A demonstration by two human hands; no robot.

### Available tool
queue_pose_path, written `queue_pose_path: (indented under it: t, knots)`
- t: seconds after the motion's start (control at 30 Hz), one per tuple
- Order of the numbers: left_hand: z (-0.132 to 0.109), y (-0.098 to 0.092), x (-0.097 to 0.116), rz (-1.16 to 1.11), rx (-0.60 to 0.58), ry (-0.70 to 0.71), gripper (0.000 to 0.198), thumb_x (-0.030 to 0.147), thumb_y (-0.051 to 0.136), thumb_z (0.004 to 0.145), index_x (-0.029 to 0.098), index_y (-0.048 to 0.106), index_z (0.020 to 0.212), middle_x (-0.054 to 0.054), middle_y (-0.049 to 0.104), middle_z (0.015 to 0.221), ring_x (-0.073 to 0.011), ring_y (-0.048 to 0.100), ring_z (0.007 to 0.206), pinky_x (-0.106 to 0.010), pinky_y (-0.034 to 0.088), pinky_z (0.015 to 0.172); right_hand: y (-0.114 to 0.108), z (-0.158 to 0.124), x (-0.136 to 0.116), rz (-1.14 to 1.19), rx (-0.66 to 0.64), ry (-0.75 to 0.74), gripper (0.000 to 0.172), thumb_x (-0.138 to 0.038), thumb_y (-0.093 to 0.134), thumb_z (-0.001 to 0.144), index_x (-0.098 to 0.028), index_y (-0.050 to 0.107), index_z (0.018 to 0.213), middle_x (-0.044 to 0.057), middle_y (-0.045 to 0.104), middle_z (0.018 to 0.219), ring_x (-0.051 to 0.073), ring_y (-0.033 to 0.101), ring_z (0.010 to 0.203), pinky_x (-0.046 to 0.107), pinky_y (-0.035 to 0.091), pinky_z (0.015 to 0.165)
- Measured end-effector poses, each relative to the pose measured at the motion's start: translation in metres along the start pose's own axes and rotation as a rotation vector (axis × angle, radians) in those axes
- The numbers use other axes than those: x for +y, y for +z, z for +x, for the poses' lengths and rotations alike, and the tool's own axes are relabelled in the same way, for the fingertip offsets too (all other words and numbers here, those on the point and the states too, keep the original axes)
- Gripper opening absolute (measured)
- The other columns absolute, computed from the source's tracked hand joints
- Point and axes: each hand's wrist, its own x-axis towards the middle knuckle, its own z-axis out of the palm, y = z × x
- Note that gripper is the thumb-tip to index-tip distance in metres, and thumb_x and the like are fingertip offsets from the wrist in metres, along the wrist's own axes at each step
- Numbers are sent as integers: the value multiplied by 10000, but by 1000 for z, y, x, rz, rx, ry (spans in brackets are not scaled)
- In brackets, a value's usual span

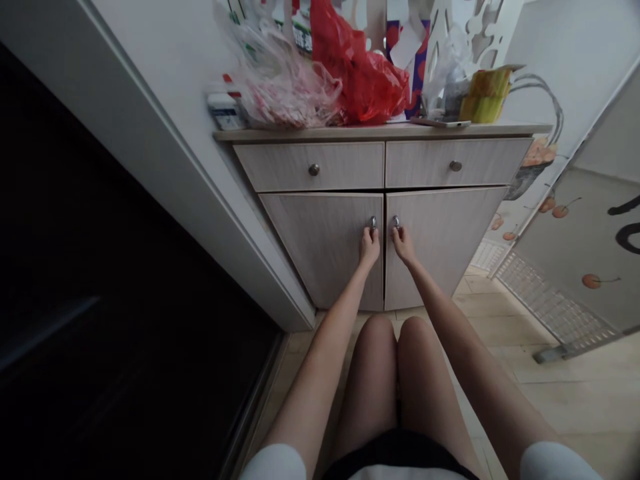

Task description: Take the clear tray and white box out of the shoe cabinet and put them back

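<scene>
A pale wood-grain cabinet has two lower doors side by side. My left hand (370, 245) is closed on the metal handle (373, 221) of the left cabinet door (320, 240). Gripped in my right hand (403, 243) is the matching metal handle (397, 220) of the right cabinet door (445, 233). Both arms reach straight forward over my knees. The doors stand slightly ajar, with a thin dark gap along their top edges and between them.
Two drawers with round knobs sit above the doors. On the cabinet top (280, 135) are a red plastic bag (370, 83), a clear bag (295, 93), a white bottle (225, 110), a phone (443, 123) and a yellow package (483, 97). A dark door (125, 300) is at left, a patterned screen (570, 260) at right.
</scene>
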Motion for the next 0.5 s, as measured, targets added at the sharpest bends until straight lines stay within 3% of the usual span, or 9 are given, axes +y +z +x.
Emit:
queue_pose_path:
  t: [0.27, 0.5]
  knots:
    - [-73, -51, -14, 16, 104, 188, 182, 308, 459, 950, 203, 552, 834, -33, 656, 735, -158, 633, 705, -263, 459, 729, -62, -85, -36, -143, 68, -78, 374, -549, 378, 959, -229, 566, 915, 61, 661, 816, 204, 619, 744, 341, 475, 738]
    - [-126, -108, -22, 28, 205, 131, 302, 472, 449, 934, 208, 585, 875, -29, 652, 717, -147, 634, 681, -245, 480, 686, -123, -139, -57, -301, 179, -69, 376, -491, 387, 971, -196, 610, 1038, 55, 654, 819, 203, 628, 761, 360, 502, 745]
